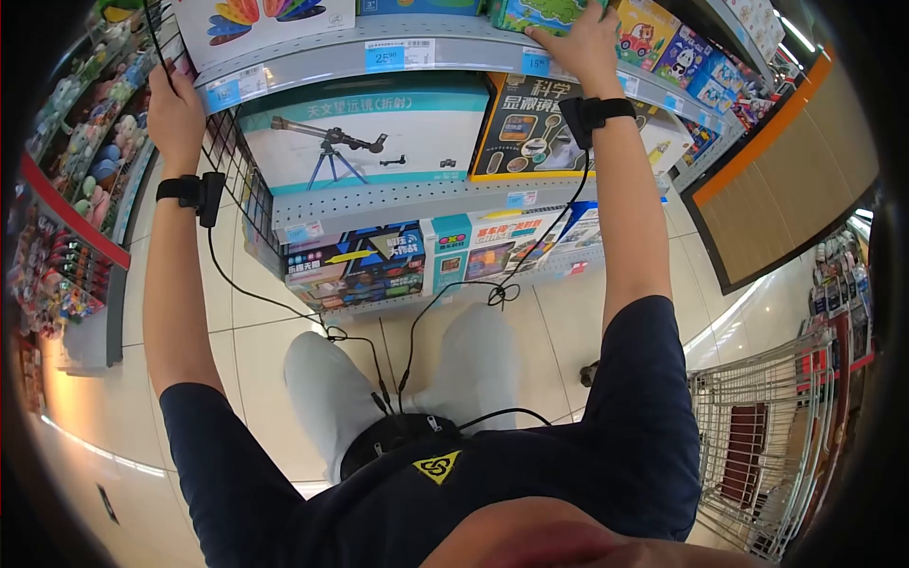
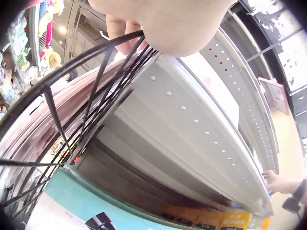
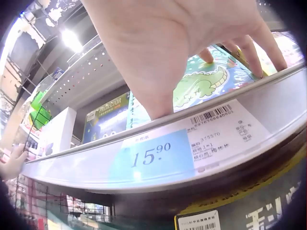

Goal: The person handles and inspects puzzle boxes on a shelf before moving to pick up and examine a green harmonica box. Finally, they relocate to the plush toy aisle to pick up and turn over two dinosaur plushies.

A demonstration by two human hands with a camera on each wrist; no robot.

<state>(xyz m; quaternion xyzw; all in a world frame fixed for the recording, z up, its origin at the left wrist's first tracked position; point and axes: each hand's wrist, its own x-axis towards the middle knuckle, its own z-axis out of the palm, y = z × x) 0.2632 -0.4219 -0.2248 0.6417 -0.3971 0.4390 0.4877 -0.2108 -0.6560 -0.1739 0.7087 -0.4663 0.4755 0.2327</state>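
Note:
At the left end of the shelf unit, my left hand (image 1: 176,114) grips the black wire side panel (image 2: 91,57). Its fingers show behind the wire in the left wrist view, with the palm in front. My right hand (image 1: 582,45) is spread over a green picture book (image 1: 540,15) with a cartoon crocodile, at the front of the upper shelf. In the right wrist view the thumb comes down by the shelf lip, left of the crocodile (image 3: 201,86), and the other fingers reach over to the right. The palm hides part of the cover.
Below are a telescope box (image 1: 379,133) and a black science-kit box (image 1: 530,123). A projector box (image 3: 106,117) stands left of the book. Price tags (image 1: 385,57) line the shelf lip. A shopping cart (image 1: 757,426) stands at right; black cables (image 1: 256,295) hang from both wrists.

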